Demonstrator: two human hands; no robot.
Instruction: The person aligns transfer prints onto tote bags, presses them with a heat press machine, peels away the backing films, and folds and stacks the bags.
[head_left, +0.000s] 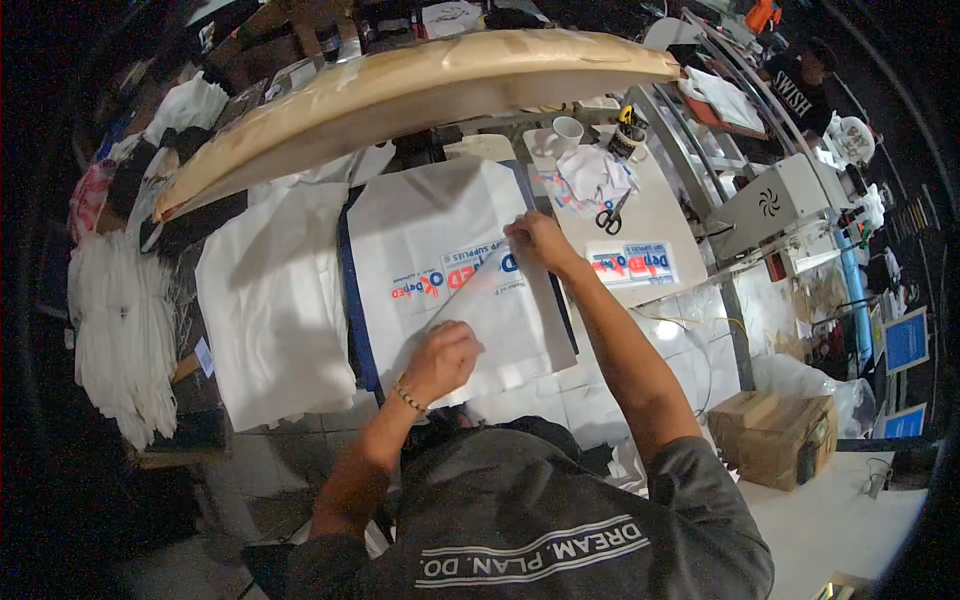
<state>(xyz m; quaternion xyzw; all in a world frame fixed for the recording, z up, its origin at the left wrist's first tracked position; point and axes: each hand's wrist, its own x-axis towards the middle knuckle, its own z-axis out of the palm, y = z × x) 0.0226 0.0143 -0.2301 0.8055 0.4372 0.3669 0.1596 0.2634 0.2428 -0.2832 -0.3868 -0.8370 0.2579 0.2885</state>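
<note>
A white fabric bag or sheet lies flat on a dark blue board before me. It bears a blue and red print. A thin, translucent film runs slantwise over the print, its edge lifted and blurred. My left hand, with a beaded bracelet on the wrist, pinches the film's near end. At the print's right end, the bent fingers of my right hand grip the film's far end and cover part of the print.
A large padded, taped panel arches over the far side. White fabric pieces lie left. On the right board are a printed transfer sheet, scissors, crumpled film, and a mug. A cardboard box sits lower right.
</note>
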